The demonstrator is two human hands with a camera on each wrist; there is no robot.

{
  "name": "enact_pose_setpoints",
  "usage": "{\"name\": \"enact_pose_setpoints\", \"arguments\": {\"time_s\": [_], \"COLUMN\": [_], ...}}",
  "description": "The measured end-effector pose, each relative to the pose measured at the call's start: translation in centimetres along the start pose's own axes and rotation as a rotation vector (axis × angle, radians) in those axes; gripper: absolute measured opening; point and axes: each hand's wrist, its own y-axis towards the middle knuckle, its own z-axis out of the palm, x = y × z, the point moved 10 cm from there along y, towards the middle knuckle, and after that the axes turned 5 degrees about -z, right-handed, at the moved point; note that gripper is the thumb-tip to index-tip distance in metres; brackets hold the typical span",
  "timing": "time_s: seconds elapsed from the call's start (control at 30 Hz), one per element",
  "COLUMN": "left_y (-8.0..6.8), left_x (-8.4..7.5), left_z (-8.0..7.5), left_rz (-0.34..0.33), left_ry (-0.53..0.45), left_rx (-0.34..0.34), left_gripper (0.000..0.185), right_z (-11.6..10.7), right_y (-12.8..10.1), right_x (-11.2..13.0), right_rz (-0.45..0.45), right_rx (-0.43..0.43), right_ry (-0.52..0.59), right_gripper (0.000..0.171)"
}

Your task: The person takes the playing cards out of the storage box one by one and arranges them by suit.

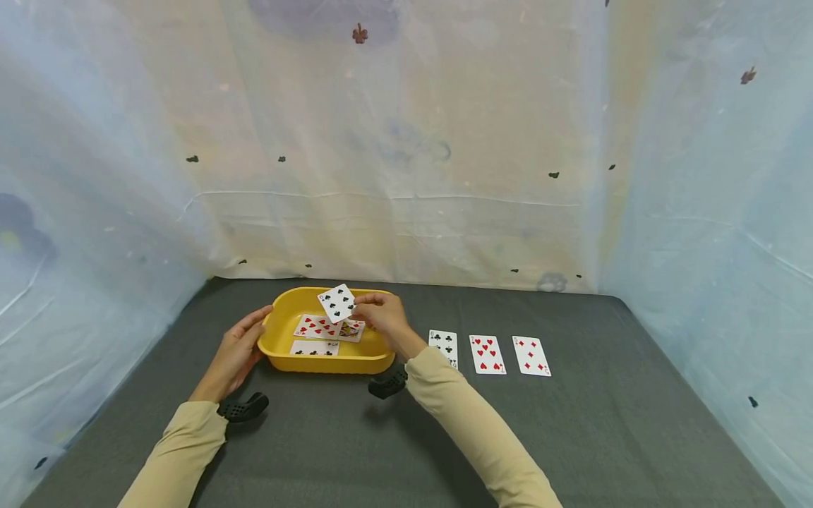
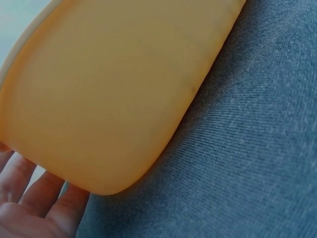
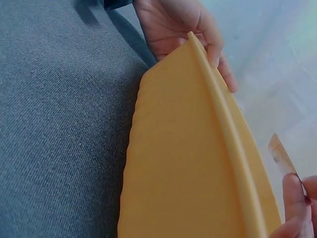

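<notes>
At the left end of a yellow plastic tub, my left hand grips the rim; in the left wrist view its fingers lie against the tub's outer wall. Over the tub's right half, my right hand pinches a spades playing card by its right corner, tilted with its face showing. From the right wrist view the held card is nearly edge-on above the rim. Inside the tub are a red-pip card, a face card partly under it, and a clubs card, all face up.
Right of the tub, a six of clubs, a seven of hearts and a five of diamonds lie in a row on the dark grey cloth. My right forearm overlaps the six. Pale patterned sheeting hangs behind and at both sides.
</notes>
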Motion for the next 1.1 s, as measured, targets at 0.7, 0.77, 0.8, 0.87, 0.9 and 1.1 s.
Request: {"name": "enact_pose_setpoints", "arguments": {"time_s": [0.7, 0.77, 0.8, 0.87, 0.9, 1.1], "left_y": [-0.1, -0.1, -0.1, -0.1, -0.1, -0.1], "left_x": [-0.1, -0.1, -0.2, -0.2, -0.2, -0.2], "left_z": [0.1, 0.1, 0.1, 0.2, 0.1, 0.2], "left_rz": [-0.009, -0.007, -0.007, -0.007, -0.008, -0.007], "left_ry": [-0.023, -0.013, -0.01, -0.01, -0.013, -0.021], "left_rx": [0.011, 0.008, 0.007, 0.005, 0.006, 0.018], "left_gripper": [0.053, 0.053, 0.053, 0.053, 0.053, 0.053], "right_z": [-1.7, -1.9, -2.0, -2.2, -2.3, -3.3], "right_y": [-1.0, -1.2, -1.3, -1.5, -1.7, -2.3], "right_x": [1.3, 1.5, 1.6, 1.8, 1.9, 2.1], "right_rz": [-0.069, -0.074, -0.075, -0.076, -0.077, -0.068], "right_rx": [-0.017, -0.019, -0.02, -0.022, -0.021, -0.024], "right_ry": [0.079, 0.095, 0.104, 0.122, 0.129, 0.137], "right_gripper": [0.013, 0.014, 0.014, 0.013, 0.013, 0.014]}}
